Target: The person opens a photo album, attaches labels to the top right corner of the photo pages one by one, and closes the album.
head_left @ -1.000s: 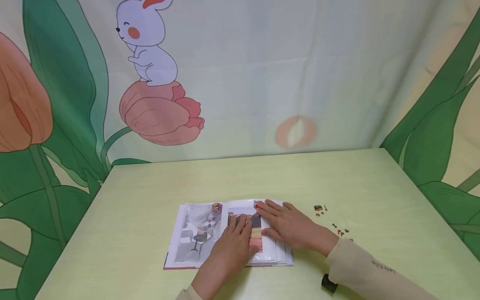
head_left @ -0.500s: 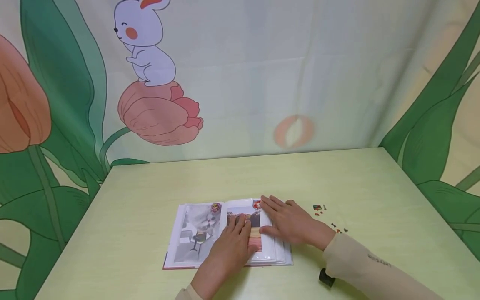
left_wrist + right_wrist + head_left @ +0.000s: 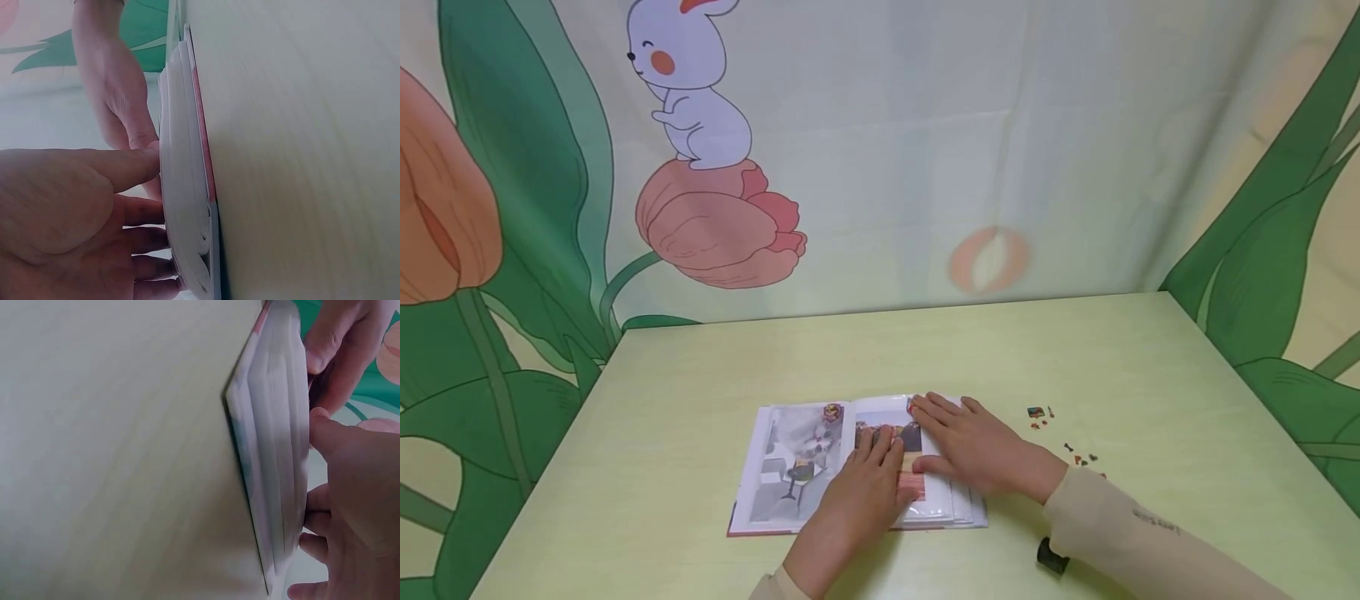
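A photo album [image 3: 760,467] lies spread on the table, with a grey picture on its left page and a colourful photo [image 3: 912,487] on its right page. My left hand [image 3: 867,492] rests its extended fingers on the right-hand photo. At the upper right of that page, my right hand [image 3: 977,446] presses its fingertips on a small red sticker [image 3: 912,406], mostly covered by them. A round sticker [image 3: 832,412] sits at the top of the left page. In the left wrist view, the fingertips of the left hand [image 3: 69,212] meet the page stack [image 3: 181,156]. The right hand [image 3: 362,487] touches the pages likewise.
Several tiny cut-out stickers [image 3: 1036,412] lie on the table [image 3: 1150,375] right of the album. A black object [image 3: 1052,556] is under the right sleeve [image 3: 1120,517]. Behind the table hangs a curtain [image 3: 880,167] printed with a rabbit and tulips.
My right hand slid slightly right, uncovering the red sticker, then came back left over it. The left hand has stayed on the photo.
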Motion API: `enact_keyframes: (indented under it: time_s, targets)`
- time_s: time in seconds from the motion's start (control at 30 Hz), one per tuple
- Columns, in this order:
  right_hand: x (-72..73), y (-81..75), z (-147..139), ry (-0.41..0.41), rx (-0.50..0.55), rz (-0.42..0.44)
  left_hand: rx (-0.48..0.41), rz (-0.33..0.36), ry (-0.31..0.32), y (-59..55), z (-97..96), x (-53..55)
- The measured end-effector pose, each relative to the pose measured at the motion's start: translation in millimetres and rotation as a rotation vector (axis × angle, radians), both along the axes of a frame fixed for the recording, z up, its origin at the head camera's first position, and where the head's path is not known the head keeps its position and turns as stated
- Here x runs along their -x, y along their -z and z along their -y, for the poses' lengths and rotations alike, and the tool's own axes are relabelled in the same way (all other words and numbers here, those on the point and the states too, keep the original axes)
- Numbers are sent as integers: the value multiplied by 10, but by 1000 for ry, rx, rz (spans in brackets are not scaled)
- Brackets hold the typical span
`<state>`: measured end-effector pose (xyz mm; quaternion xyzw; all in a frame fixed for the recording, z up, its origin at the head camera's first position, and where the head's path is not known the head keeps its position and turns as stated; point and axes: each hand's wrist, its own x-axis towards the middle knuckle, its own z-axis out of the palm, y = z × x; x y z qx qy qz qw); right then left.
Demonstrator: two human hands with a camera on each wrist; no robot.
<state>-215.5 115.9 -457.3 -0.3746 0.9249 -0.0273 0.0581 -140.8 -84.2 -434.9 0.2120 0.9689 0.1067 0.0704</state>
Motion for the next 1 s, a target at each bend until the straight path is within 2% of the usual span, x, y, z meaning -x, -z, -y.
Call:
enact_keyframes:
  time_s: [0.23,0.53,0.67,0.77,0.9,1.0]
  targets:
    - [124,35,-30,22,4,-1,3,16,-9,-4,7,-1]
    - [135,37,-30,39,15,18,-10,15,-10,16,25,-3]
    - [141,63,-71,48,37,-25,-8,4,2,18,26,-13]
    - [113,64,-83,-1,79,-49,18,-14,17,23,31,-16]
    - [44,54,-57,-90,96,-32,31,-53,38,34,45,-11]
    - [17,42,-36,-92,59,-32,28,-65,48,38,49,-11]
